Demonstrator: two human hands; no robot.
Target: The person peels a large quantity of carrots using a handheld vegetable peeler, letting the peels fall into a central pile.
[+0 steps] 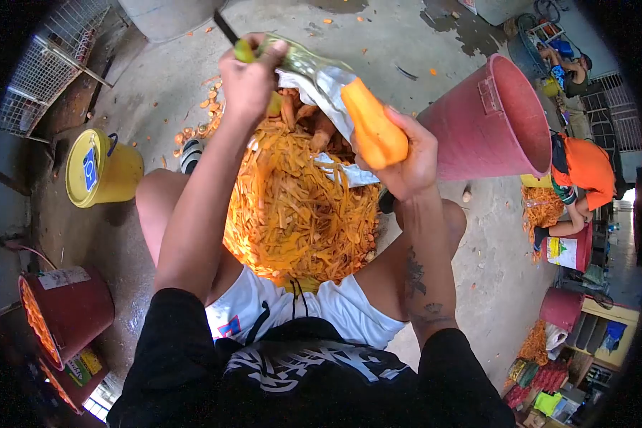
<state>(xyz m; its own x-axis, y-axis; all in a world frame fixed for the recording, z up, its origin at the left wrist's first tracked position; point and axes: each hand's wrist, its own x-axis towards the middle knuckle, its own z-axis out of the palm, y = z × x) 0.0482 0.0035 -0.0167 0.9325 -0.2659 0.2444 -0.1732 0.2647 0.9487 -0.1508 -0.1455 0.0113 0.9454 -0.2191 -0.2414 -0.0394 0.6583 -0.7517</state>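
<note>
- Nearest to us, white stylised lettering is running across the black shirt (299, 367), and we are not managing to read it. A small blue and red mark is showing on the white shorts (260, 310), also unreadable.
- Our right forearm is rising with the wrist bent inward. The right hand (410, 160) is clamping its fingers round the lower end of a peeled orange vegetable (373, 128), which is pointing up and to the left, above the heap.
- Our left arm is stretching straight forward. The left hand (253, 78) is closing in a fist on a green-handled tool (244, 50), whose dark blade is sticking up past the knuckles. The two hands are staying apart, with the tool well clear of the vegetable.
- A heap of orange peelings (299, 207) is lying between our bare knees, under both hands, with a clear plastic bag (321, 75) opening at its far edge, just beside the left hand.
- To the left, a red bucket (71, 310) is bearing a white label too small for us to read.
- Farther left, a yellow tub (117, 171) is standing on the concrete floor (378, 36), and its lid is carrying a blue sticker with a white figure that we cannot make out.
- To the right, a big pink bin (488, 125) is tilting toward us.
- Beyond it, a person in an orange top (588, 167) is crouching over more peelings.
</note>
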